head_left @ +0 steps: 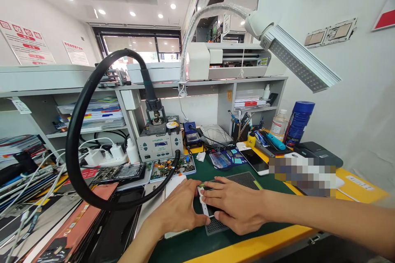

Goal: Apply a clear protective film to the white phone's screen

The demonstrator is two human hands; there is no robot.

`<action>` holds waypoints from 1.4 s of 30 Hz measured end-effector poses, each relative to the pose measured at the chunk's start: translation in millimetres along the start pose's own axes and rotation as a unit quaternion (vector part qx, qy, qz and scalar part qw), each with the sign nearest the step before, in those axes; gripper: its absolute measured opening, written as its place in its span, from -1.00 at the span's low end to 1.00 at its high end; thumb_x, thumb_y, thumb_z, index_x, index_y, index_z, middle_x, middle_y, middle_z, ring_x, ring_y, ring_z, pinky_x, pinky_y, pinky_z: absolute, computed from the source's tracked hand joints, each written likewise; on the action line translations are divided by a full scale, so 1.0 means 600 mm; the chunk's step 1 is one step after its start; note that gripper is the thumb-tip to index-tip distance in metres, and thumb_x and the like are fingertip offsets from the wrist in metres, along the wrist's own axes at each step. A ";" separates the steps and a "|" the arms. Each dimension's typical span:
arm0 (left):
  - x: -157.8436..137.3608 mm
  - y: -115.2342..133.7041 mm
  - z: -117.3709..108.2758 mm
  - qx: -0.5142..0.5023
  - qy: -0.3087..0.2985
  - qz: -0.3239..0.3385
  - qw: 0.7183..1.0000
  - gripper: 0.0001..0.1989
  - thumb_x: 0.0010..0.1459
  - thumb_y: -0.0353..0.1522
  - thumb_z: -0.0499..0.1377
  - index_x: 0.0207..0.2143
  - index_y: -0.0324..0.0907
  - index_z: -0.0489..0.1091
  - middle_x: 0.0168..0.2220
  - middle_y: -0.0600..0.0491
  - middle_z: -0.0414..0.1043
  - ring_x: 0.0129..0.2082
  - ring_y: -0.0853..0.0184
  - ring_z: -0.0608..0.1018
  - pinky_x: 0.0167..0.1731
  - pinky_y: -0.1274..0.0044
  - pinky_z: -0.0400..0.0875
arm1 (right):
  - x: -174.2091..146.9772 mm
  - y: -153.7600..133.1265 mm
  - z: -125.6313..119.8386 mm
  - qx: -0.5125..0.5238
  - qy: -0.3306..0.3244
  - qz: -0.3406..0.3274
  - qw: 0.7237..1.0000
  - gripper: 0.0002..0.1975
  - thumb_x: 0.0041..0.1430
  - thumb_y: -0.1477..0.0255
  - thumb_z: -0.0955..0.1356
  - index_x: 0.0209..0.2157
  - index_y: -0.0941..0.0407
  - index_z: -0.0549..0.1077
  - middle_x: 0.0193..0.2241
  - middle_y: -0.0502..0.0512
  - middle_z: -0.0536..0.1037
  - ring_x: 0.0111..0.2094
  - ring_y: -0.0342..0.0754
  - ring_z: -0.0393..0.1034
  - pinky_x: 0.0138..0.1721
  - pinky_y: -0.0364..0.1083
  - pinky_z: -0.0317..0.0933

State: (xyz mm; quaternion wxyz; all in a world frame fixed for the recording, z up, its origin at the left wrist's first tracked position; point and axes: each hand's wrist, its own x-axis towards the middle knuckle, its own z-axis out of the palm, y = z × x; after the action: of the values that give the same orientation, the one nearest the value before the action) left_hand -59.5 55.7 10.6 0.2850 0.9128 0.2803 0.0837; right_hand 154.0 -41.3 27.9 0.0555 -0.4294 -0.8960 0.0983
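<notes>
A white-framed phone (205, 206) with a dark screen lies on a grey perforated mat (247, 180), partly covered by my hands. My left hand (180, 207) is closed around its left end, fingertips at the far corner and thumb at the near corner. Across the phone's face reaches my right hand (239, 205); its fingers bend over the screen and its thumb rests on the near side. Under the mat is a green work surface (182, 248). Another white phone (254, 161) with a black screen lies beyond the mat.
A hot-air rework station (160, 146) with a thick black hose (72, 144) arches over the left side. Beside it sits a tray of small parts (173, 166). Stacked phone panels (105, 222) crowd the left. A lamp (304, 57) hangs above right, over bottles and a tool holder (240, 131).
</notes>
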 end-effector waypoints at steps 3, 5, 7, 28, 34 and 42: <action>-0.001 -0.001 0.000 0.001 -0.007 -0.017 1.000 -0.16 -0.09 -0.06 0.41 0.20 -0.22 0.31 0.02 -0.14 0.40 0.02 0.01 0.47 -0.01 0.32 0.39 | -0.035 -0.003 -0.011 -0.002 -0.025 0.019 1.000 -0.41 0.32 0.36 0.26 0.35 0.21 0.28 0.30 0.34 0.38 0.41 0.33 0.03 0.38 0.40 -0.14; -0.002 0.000 -0.001 0.003 -0.007 -0.021 1.000 -0.15 -0.10 -0.03 0.41 0.20 -0.21 0.32 0.02 -0.13 0.41 0.02 0.01 0.48 0.01 0.32 0.39 | -0.061 -0.002 -0.019 -0.001 -0.035 0.042 0.999 -0.41 0.33 0.37 0.26 0.35 0.19 0.28 0.28 0.34 0.41 0.40 0.36 0.05 0.38 0.42 -0.15; -0.002 0.002 -0.003 0.005 -0.005 -0.019 1.000 -0.17 -0.09 -0.03 0.41 0.19 -0.20 0.33 0.01 -0.12 0.41 0.01 0.03 0.48 0.01 0.33 0.39 | -0.086 0.003 -0.024 0.002 -0.034 0.061 0.998 -0.41 0.33 0.38 0.26 0.36 0.16 0.28 0.27 0.32 0.42 0.39 0.37 0.08 0.37 0.44 -0.13; -0.001 0.003 -0.003 0.043 -0.014 -0.003 0.999 -0.54 0.00 -0.07 0.37 -0.13 -0.12 0.45 -0.16 0.00 0.39 -0.13 0.09 0.43 -0.15 0.37 0.31 | -0.168 0.035 -0.034 0.025 -0.023 0.114 0.993 -0.44 0.40 0.37 0.28 0.38 0.04 0.25 0.36 0.16 0.30 0.45 0.26 -0.09 0.42 0.36 -0.15; 0.001 0.003 -0.004 0.048 -0.026 -0.006 0.999 -0.53 0.04 -0.05 0.34 -0.08 -0.12 0.44 -0.16 -0.01 0.37 -0.14 0.08 0.42 -0.17 0.36 0.30 | -0.164 0.041 -0.041 0.049 -0.061 0.109 0.991 -0.33 0.32 0.37 0.33 0.41 0.10 0.18 0.44 0.19 0.08 0.47 0.33 -0.26 0.41 0.41 -0.22; 0.001 0.003 -0.004 0.041 -0.031 -0.009 0.999 -0.52 0.04 -0.07 0.35 -0.06 -0.12 0.44 -0.12 0.00 0.38 -0.08 0.07 0.42 -0.10 0.34 0.32 | -0.171 0.067 -0.023 0.048 -0.032 0.091 0.994 -0.28 0.23 0.38 0.37 0.41 0.04 0.20 0.44 0.16 0.12 0.47 0.31 -0.23 0.40 0.43 -0.21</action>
State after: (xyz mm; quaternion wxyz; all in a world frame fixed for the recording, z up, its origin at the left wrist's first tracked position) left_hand -59.0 55.9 13.6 0.2561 0.9235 0.2826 0.0416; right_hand 251.0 -94.7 30.8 0.0379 -0.5025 -0.8488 0.1602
